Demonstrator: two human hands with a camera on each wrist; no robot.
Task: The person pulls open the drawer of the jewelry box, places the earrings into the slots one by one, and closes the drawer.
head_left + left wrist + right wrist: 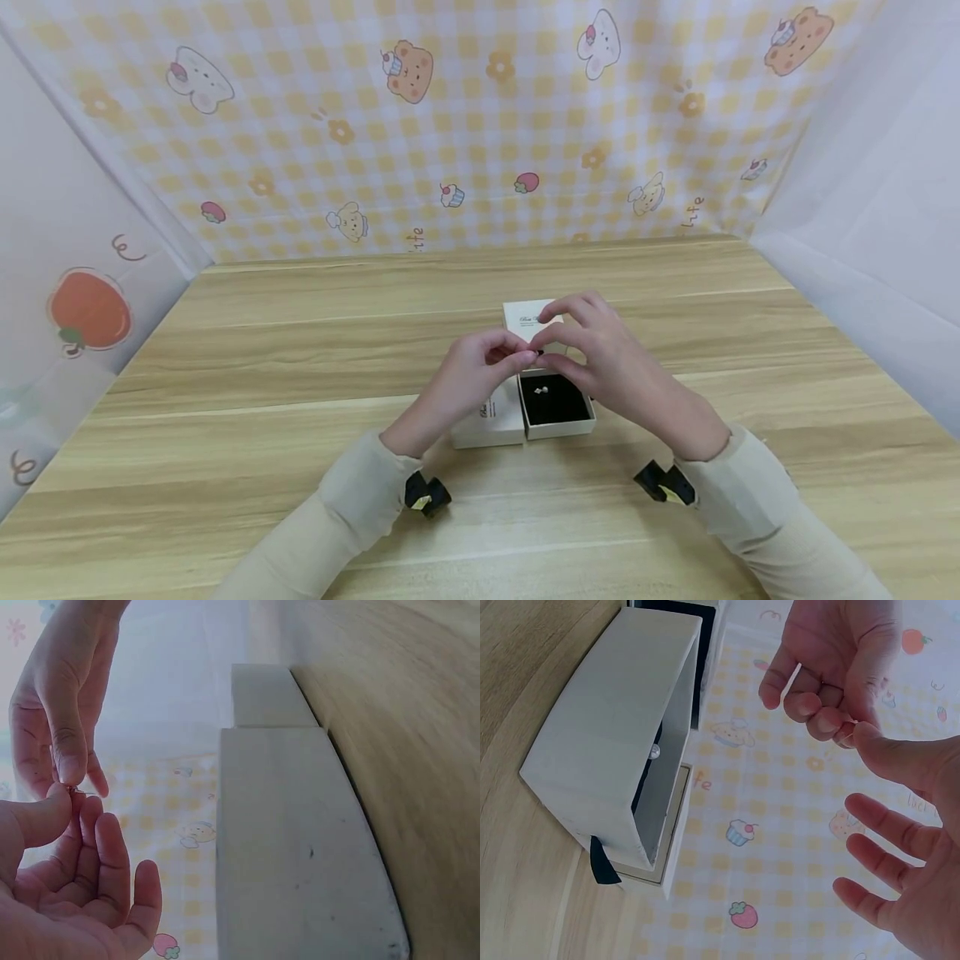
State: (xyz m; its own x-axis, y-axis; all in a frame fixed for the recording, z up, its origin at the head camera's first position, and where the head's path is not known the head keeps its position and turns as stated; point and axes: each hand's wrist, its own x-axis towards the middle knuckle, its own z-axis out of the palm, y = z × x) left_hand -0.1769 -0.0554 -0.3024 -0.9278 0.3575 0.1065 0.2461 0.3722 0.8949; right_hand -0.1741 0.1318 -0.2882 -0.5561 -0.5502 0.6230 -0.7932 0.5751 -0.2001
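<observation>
Just above an uncovered white box [560,430], my left hand [478,365] and right hand [611,354] meet at the fingertips. Between them is a tiny metal earring [75,790], mostly hidden by the fingers, with a thin pin showing in the left wrist view. Thumb and index finger of my left hand pinch it. My right thumb and index finger also pinch at it, while the other right fingers spread apart. On the black lining [558,410] of the box lies a small stud [542,390] with a pearl and a diamond-shaped end.
Touching the uncovered box on its left is a white box piece [491,425] with printing. Behind stands another white printed piece [522,313], partly covered by my right hand. A black ribbon tab [604,862] sticks out of the box's side. All rest on a wood-grain table [300,350].
</observation>
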